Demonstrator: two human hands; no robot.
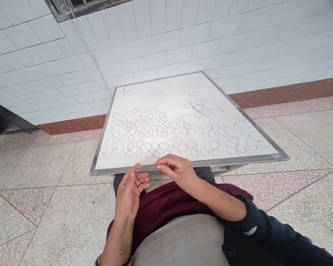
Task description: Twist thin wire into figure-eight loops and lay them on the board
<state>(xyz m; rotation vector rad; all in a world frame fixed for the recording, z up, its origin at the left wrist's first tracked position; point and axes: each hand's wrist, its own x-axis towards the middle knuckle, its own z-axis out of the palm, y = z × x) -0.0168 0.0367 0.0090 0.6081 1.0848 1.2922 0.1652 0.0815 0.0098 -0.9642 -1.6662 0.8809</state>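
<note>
A thin wire (152, 174) hangs between my hands, just off the near edge of the white table (161, 90). My right hand (179, 170) pinches its upper end between thumb and forefinger. My left hand (131, 188) is palm up with its fingers curled and a little apart; a fine strand seems to run across them, though its hold is too small to make out. A tan wrap (138, 166) covers a fingertip of the left hand. Many wire figure-eight loops (139, 147) lie in rows over the near part of the tabletop.
A tangled heap of loose wires (199, 107) lies toward the table's right rear. A small white and red object (125, 90) sits at the back left corner. Behind the table stands a tiled wall (166, 40), with a cord (86, 44) hanging down it.
</note>
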